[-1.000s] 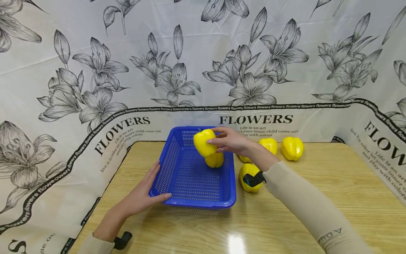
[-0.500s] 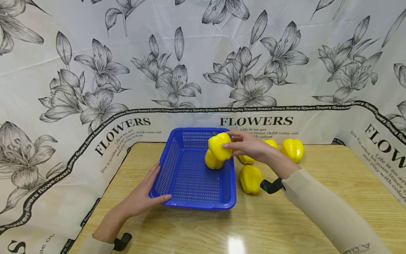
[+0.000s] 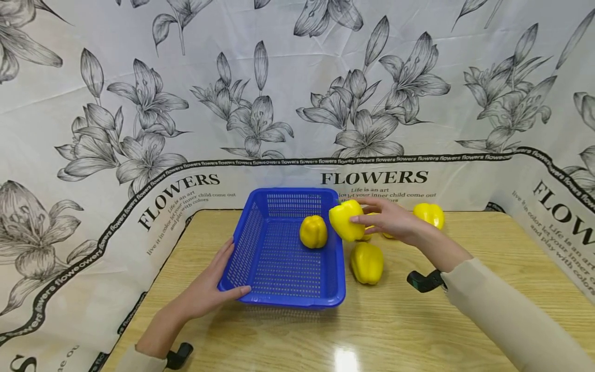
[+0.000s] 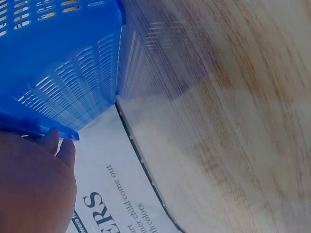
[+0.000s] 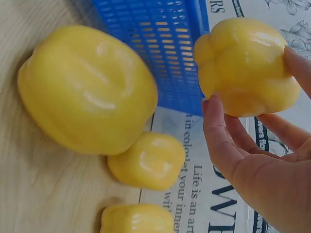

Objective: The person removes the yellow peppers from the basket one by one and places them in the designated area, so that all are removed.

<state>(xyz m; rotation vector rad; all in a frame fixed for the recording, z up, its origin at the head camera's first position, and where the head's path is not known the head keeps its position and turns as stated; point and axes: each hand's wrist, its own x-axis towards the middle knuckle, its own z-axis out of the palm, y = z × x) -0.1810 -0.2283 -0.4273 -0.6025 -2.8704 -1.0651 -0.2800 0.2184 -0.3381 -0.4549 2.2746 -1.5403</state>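
My right hand (image 3: pixel 388 219) pinches a yellow bell pepper (image 3: pixel 346 220) between thumb and fingertips, held up at the right rim of the blue plastic basket (image 3: pixel 288 298). The right wrist view shows this pepper raised above the tabletop, with the basket's slotted wall behind it. Inside the basket, toward its right side, sits another yellow bell pepper (image 3: pixel 313 231). My left hand (image 3: pixel 206 289) grips the basket's near left corner, thumb over the front rim and fingers along the left side. In the left wrist view its fingertips (image 4: pixel 66 151) are at the rim.
A yellow bell pepper (image 3: pixel 366 263) lies just right of the basket, and another pepper (image 3: pixel 428 215) is farther back right. More peppers are partly hidden behind the right hand. A white flower-print cloth (image 3: pixel 260 129) surrounds the wooden table (image 3: pixel 418 320).
My right hand has carried its pepper rightward from over the basket's inside to its right rim, uncovering the pepper in the basket. The left hand and the basket have stayed in place.
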